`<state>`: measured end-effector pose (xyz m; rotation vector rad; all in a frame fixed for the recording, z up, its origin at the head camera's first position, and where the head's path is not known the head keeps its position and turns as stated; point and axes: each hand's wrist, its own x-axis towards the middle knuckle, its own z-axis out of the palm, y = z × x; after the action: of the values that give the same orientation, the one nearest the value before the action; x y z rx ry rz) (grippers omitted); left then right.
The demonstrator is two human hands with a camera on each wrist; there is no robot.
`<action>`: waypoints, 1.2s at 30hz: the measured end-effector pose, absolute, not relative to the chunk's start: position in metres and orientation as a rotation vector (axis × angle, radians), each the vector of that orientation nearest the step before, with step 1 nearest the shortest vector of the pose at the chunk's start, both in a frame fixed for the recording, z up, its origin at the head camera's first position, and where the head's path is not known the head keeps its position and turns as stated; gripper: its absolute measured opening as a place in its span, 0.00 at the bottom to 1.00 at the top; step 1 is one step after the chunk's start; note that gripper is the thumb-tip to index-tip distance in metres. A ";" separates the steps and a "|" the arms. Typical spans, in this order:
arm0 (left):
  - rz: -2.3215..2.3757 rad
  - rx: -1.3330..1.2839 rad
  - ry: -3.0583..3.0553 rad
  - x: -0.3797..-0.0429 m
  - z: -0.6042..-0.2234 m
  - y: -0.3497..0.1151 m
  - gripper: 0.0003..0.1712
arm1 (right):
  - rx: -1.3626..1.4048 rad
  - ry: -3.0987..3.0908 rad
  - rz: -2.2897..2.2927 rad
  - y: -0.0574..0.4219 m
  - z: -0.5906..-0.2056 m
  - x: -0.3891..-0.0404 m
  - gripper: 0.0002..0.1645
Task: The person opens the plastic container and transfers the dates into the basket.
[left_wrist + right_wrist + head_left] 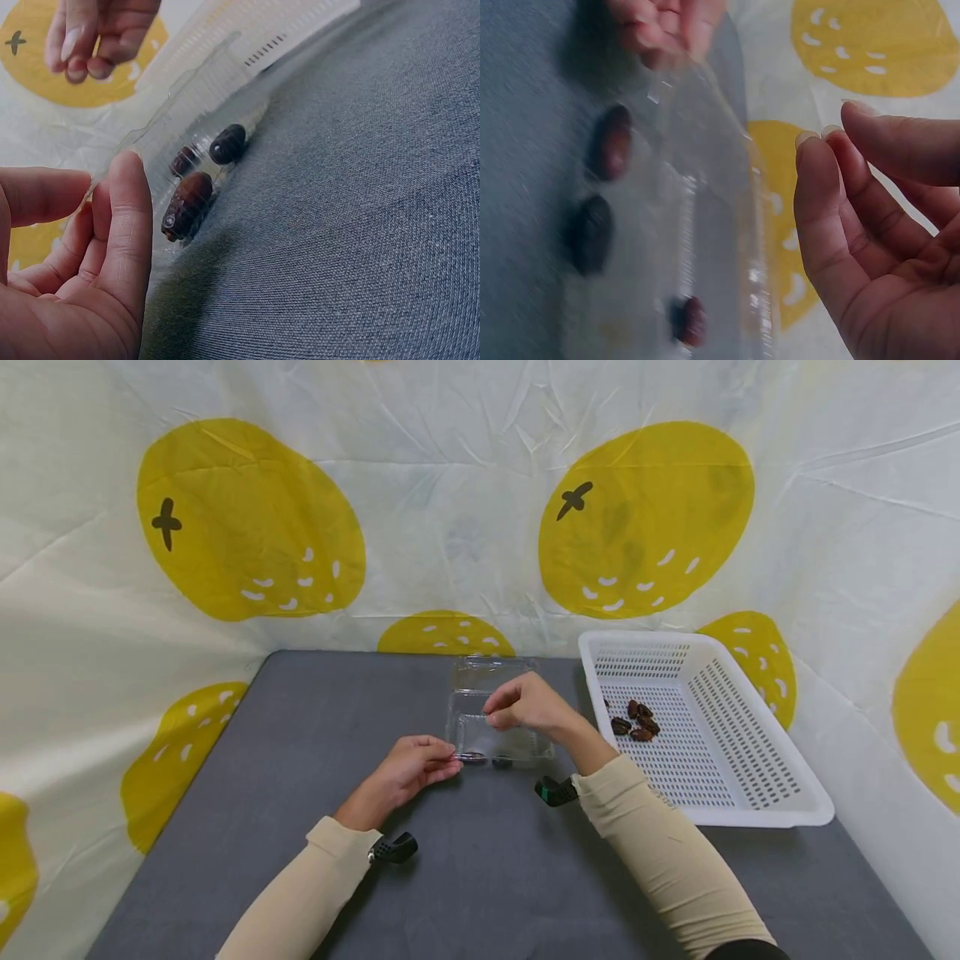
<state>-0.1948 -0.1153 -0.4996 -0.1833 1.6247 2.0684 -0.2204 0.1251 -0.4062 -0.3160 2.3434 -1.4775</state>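
Observation:
A clear plastic clamshell box [452, 727] lies on the table with its lid [487, 675] raised at the back. My left hand [411, 767] pinches the box's near left corner between thumb and fingers. Inside the box are three dark brown dates: a large reddish one [187, 206], a darker one [227, 145] and a smaller one [692, 322] set apart from them. Above the box hovers my right hand [525, 703], its fingers loosely bent. Nothing shows between its thumb [900, 146] and fingertips in the right wrist view.
To the right stands a white perforated plastic basket [772, 752], with several more dates [643, 723] near its left side. The dark grey table [322, 710] meets a white cloth [450, 527] printed with yellow fruit behind it.

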 end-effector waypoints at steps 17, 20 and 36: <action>2.071 -0.184 1.604 -0.194 -0.498 -0.114 0.19 | -0.371 2.345 -1.327 0.106 -0.458 -0.232 0.14; 2.075 -0.194 1.606 -0.195 -0.498 -0.112 0.17 | -0.401 2.333 -1.280 0.105 -0.466 -0.237 0.14; 2.096 -0.213 1.614 -0.194 -0.498 -0.111 0.15 | -0.659 2.434 -1.039 0.098 -0.487 -0.248 0.11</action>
<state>-0.1937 -0.1111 -0.4975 -0.2133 1.6144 2.0963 -0.2480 0.0981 -0.4869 -0.6591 2.4342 -1.0385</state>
